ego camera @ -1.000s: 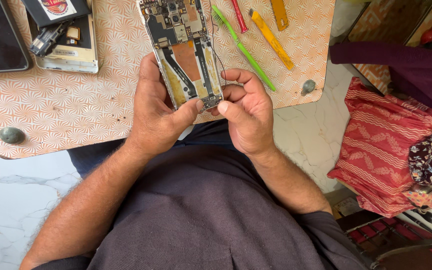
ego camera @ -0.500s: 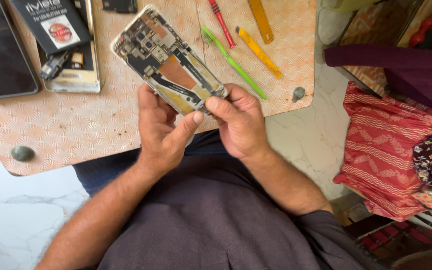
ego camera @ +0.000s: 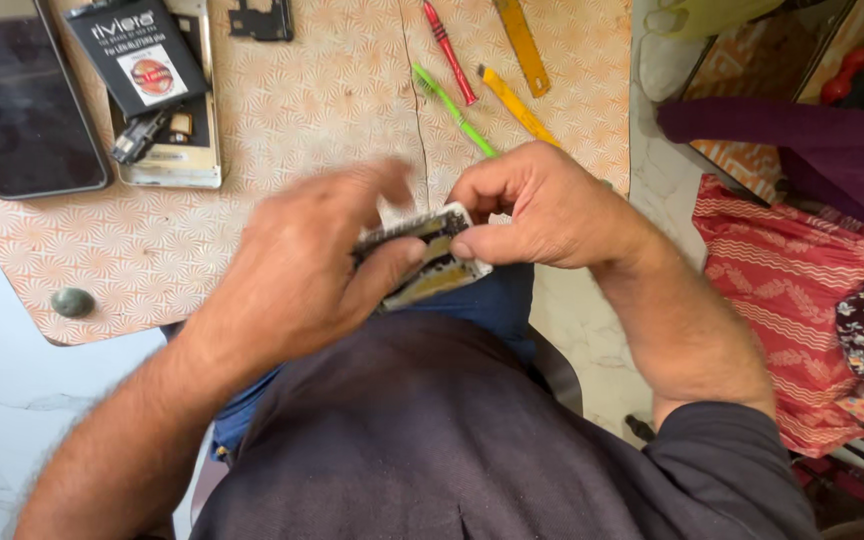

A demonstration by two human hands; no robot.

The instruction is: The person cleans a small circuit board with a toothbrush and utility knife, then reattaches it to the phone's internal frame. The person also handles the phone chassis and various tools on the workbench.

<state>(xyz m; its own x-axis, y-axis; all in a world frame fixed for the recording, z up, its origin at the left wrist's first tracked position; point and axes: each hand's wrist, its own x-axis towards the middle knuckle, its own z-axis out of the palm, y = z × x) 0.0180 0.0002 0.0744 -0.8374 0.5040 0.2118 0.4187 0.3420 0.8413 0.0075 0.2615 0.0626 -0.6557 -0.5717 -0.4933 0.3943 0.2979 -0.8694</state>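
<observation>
On the patterned tabletop (ego camera: 282, 130) lie a dark phone (ego camera: 17, 105), a black battery (ego camera: 137, 55), a red screwdriver (ego camera: 449, 52), a green stick (ego camera: 454, 110) and two yellow sticks (ego camera: 517, 105). A red striped cloth (ego camera: 782, 300) sits beside it.

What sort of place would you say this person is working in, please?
Probably a small phone-repair bench. Both hands grip an opened phone with its insides bare; a second opened phone and a dark-screened phone lie on the patterned board, beside a red screwdriver.

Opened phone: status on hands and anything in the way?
Left hand and right hand both gripping opened phone. Held above board edge. Green tool behind, clear.
</observation>
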